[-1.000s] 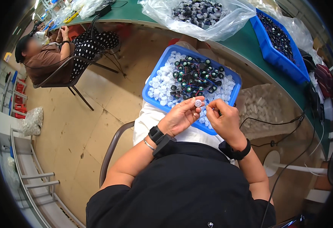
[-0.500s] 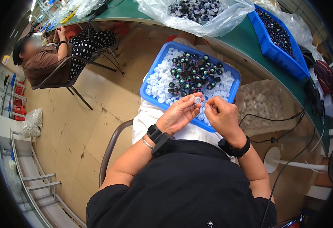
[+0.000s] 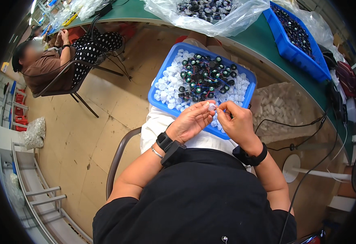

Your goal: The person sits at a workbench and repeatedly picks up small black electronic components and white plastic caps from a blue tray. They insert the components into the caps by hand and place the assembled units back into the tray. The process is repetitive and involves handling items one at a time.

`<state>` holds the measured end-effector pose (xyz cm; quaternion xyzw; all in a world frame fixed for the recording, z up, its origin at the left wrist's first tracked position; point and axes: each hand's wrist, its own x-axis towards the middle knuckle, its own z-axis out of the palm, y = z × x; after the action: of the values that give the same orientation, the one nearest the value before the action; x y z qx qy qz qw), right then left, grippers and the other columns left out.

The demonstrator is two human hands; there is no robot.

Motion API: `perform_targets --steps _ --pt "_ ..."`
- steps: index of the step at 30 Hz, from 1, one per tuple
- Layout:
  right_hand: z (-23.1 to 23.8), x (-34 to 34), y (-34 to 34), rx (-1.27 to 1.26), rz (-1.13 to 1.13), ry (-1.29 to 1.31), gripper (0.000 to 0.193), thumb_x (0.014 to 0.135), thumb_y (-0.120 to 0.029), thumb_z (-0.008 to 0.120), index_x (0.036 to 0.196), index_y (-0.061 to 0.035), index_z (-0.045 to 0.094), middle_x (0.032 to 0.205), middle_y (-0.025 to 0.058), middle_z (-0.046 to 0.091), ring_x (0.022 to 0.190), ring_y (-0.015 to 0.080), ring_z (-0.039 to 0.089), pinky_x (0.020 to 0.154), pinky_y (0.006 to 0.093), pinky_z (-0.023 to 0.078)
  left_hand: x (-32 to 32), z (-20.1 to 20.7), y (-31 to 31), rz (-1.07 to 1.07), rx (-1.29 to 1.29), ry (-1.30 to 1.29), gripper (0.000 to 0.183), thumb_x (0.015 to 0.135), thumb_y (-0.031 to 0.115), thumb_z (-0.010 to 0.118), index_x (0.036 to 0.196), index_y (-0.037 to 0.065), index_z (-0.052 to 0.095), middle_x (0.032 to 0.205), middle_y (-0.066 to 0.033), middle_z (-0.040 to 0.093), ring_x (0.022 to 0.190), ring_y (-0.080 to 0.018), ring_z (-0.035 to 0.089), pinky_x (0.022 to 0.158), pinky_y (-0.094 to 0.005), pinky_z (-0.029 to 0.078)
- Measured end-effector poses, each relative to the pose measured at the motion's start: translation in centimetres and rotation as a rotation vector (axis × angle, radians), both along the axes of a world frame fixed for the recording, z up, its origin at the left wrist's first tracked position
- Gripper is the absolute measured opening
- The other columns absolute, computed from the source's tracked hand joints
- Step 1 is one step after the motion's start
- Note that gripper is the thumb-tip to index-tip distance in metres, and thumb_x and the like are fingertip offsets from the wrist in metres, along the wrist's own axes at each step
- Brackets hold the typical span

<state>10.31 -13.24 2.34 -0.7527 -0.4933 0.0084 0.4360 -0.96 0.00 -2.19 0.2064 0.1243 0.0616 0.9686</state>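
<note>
A small round white plastic cap [image 3: 211,107] is held between the thumb and fingers of my left hand [image 3: 189,123]. My right hand [image 3: 239,125] is pinched closed, its fingertips right beside the cap; what they hold is too small to make out. Both hands are over the near edge of a blue plastic tray [image 3: 155,81] on my lap. Many white caps [image 3: 166,87] fill the tray, and a heap of small black round parts with thin red and blue wires [image 3: 205,77] lies on top of them.
On the green table [image 3: 249,46] stand an open clear bag [image 3: 157,10] of wired parts and another blue tray [image 3: 281,42] of them. A bag of white pieces [image 3: 279,107] and black cables [image 3: 304,127] are at right. A seated person [image 3: 50,67] works at far left.
My right hand has come slightly left, its fingertips now up against the cap in my left hand. The left hand keeps its hold on the cap.
</note>
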Motion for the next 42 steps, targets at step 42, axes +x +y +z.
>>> perform_targets --steps 42 --pt "-0.5 0.1 0.1 -0.086 0.090 0.040 0.010 0.088 -0.009 0.059 0.087 -0.0023 0.052 0.071 0.0150 0.061 0.061 0.0353 0.060 0.053 0.0416 0.045 0.1 0.5 -0.2 0.015 0.162 0.077 0.031 0.091 0.014 0.062 0.117 0.000 0.054 0.097 -0.0036 0.062 0.088 -0.0102 0.060 0.080 -0.0234 0.051"
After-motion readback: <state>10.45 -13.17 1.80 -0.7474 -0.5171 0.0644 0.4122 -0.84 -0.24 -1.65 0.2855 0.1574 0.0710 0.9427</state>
